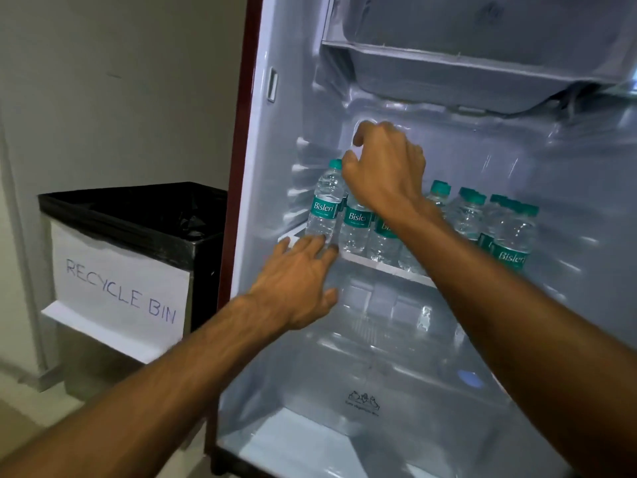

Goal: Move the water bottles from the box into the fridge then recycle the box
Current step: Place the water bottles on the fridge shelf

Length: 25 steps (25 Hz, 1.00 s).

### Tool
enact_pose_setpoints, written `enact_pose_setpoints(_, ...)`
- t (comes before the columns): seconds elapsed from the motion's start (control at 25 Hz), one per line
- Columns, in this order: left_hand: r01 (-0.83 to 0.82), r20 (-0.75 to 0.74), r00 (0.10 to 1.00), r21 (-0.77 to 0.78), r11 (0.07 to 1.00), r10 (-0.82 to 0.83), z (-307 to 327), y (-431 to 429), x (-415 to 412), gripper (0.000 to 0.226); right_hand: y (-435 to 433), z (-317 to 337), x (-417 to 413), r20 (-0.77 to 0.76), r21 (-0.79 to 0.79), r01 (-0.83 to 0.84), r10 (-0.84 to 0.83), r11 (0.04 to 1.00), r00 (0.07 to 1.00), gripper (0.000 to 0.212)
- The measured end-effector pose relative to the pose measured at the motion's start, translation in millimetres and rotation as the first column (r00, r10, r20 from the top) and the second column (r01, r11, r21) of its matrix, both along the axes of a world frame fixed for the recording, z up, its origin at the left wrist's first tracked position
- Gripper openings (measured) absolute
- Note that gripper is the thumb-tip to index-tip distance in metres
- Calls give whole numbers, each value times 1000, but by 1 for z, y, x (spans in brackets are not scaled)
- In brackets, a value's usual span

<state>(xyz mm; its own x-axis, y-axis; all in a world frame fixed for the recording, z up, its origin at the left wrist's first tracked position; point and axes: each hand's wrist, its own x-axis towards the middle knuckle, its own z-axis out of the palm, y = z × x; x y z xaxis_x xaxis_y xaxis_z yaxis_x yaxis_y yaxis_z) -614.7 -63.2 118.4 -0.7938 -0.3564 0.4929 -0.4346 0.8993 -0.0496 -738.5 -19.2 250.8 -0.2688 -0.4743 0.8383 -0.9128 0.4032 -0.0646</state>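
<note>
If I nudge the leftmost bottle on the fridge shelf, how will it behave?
The leftmost bottle looks full, so it is probably heavy for its size. Tall, narrow and near the shelf edge, it may tip if pushed high. Its ribbed clear plastic likely dents under a hard squeeze.

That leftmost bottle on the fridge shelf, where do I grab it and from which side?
I'd grip the leftmost bottle round its labelled middle, coming from the open front. It stands upright at the shelf edge, the next bottle crowds its right, and the right hand hangs by its cap. The left hand is at its base.
</note>
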Motion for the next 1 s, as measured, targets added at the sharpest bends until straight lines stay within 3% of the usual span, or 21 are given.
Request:
enact_pose_setpoints(0.28,-61,-19,998,-62,996,60,-15,5,106,74,24,-85,63,-51,-76,-210,207,975,977,27)
enact_pose_setpoints(0.72,-170,217,964,58,984,154,-74,50,246,76,59,-169,149,-93,232,-426,456,875,885,30)
enact_pose_setpoints(0.84,-191,236,960,165,968,149,-85,62,281,75,65,-186,171,-80,305,-500,545,811,835,32)
enact_pose_setpoints(1.0,-273,413,896,224,936,163,-110,79,322,66,76,-211,211,-21,387,-585,641,713,767,32)
